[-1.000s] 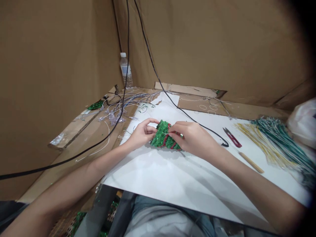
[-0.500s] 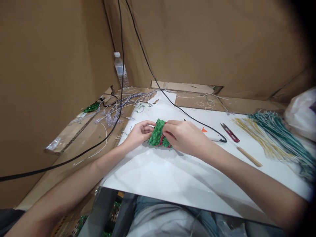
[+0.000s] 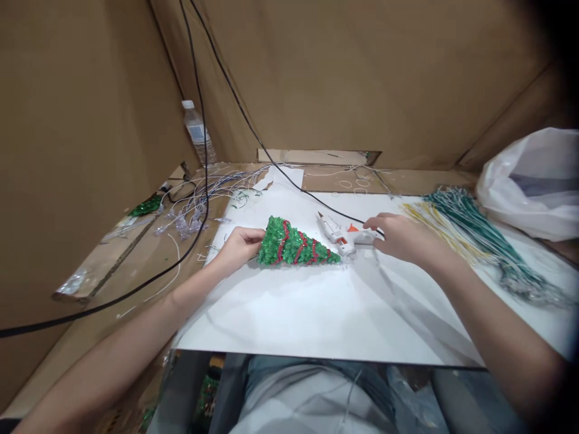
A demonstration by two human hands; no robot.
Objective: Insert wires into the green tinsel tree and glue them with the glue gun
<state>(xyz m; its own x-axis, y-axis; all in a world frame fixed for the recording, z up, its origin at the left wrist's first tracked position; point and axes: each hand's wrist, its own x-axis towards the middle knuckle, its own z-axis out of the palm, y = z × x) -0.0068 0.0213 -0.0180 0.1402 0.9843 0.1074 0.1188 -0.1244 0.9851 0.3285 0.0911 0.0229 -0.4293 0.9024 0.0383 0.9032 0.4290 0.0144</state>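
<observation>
A small Christmas tree of green tinsel with red garland lies sideways over the white board, tip to the right. My left hand is closed on its wide base, fingers pinched at the edge. My right hand hovers at the handle end of a white glue gun with an orange trigger. Its fingers are apart and curved around the end near the cord; I cannot see a firm grip. The red snips and the wooden-handled tool are hidden under my right hand and forearm.
Green wires and yellow wires lie in bundles at right, beside a white plastic bag. Small lights on wires tangle at left. A water bottle stands in the corner. A black cord hangs across the view.
My right hand has left the tree and moved right to the glue gun's handle. The tree is now fully visible, its base still in my left hand. The view has turned slightly right.
</observation>
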